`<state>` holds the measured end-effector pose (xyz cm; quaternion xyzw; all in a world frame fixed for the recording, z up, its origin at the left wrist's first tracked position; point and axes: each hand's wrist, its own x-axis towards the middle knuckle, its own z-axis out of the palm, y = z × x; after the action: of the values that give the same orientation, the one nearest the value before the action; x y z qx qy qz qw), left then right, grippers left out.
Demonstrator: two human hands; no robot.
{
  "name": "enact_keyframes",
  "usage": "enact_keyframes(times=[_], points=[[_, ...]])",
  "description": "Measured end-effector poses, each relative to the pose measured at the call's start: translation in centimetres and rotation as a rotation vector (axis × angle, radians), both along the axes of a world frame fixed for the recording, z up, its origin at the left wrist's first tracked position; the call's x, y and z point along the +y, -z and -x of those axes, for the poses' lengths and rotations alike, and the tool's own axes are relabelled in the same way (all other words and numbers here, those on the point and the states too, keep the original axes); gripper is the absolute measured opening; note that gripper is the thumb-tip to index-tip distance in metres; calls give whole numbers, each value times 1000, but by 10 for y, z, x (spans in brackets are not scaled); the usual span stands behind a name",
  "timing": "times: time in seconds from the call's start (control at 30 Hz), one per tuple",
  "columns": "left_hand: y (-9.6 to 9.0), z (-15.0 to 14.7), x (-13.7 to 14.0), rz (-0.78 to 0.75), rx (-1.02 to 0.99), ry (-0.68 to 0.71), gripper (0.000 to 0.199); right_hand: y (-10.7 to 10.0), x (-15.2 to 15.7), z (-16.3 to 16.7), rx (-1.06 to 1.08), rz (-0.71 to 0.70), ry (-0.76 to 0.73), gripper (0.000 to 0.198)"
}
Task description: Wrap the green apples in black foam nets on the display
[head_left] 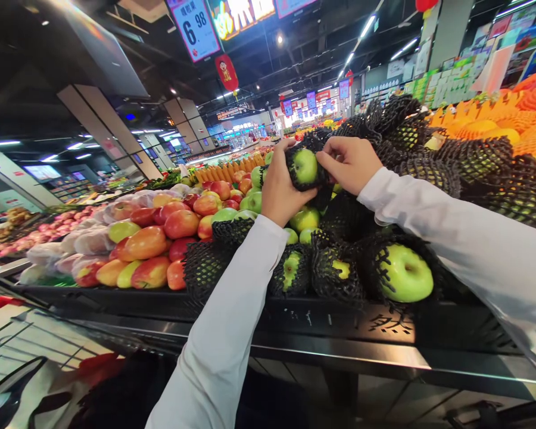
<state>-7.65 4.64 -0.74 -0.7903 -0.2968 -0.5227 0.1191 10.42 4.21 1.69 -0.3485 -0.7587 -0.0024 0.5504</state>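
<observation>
A green apple [304, 166] in a black foam net sleeve is raised above the fruit display, its bare top facing me. My left hand [280, 189] is wrapped round it from the left, thumb underneath. At its right side my right hand [352, 162] has its fingers pinched together at the rim of the black foam net [322, 176]. Just below the hands lie more green apples, some bare and some in black nets, among them a netted green apple [408, 273] at the front edge.
Red and yellow apples [181, 223] are piled left of the green ones, beside wrapped fruit [93, 239]. Orange-netted fruit [486, 128] stands at the far right. A metal shelf edge [339, 351] runs along the front. A shopping cart [22, 339] is at lower left.
</observation>
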Motion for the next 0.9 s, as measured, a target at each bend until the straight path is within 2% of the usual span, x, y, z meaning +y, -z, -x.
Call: enact_keyframes(times=[0.1,0.2,0.3,0.4,0.5,0.6,0.73,0.83,0.9], points=[[-1,0,0,-12,-47,0,86,-3,-9,2,34,-48,-34,35],[-5,0,-4,-30,-149,-63,85,-5,-19,3,-43,-117,-103,30],[-7,3,-10,15,-264,-280,80,-3,-14,1,-166,-142,-133,33],[-7,6,-14,215,-312,-529,76,3,5,-4,-374,-122,-105,37],[-5,5,-14,431,-246,-679,74,9,20,-9,-641,-56,-119,45],[-4,3,-11,539,-142,-769,65,10,23,-10,-787,98,-114,58],[-6,2,-4,501,-137,-817,56,8,17,-8,-873,292,-20,65],[-6,5,-1,479,-117,-781,51,6,14,-7,-896,356,62,63],[-6,7,-1,471,-60,-769,43,4,11,-7,-892,378,95,54]])
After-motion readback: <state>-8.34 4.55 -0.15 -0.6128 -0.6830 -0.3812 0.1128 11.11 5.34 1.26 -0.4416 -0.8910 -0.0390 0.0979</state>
